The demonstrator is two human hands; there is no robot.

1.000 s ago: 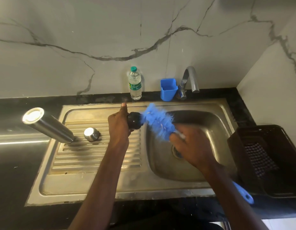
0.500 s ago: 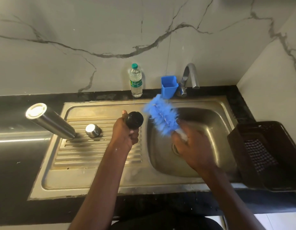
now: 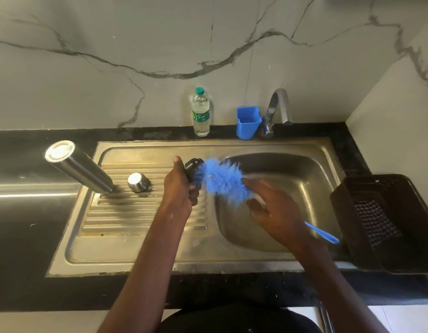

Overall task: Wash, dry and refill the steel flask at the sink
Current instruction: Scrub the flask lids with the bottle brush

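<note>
Open drainboard [image 3: 136,219] lies bare in front of the upturned steel flask [image 3: 81,168] and small steel cup [image 3: 138,182], which block its far left. Both hands crowd the basin's [image 3: 304,169] left edge (its right half stands open); a dark basket [image 3: 386,222] walls the right.

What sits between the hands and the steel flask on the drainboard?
Only the small steel cup, standing just right of the upside-down steel flask. The left hand grips a black lid; the right hand grips the blue brush, so neither is free.
</note>
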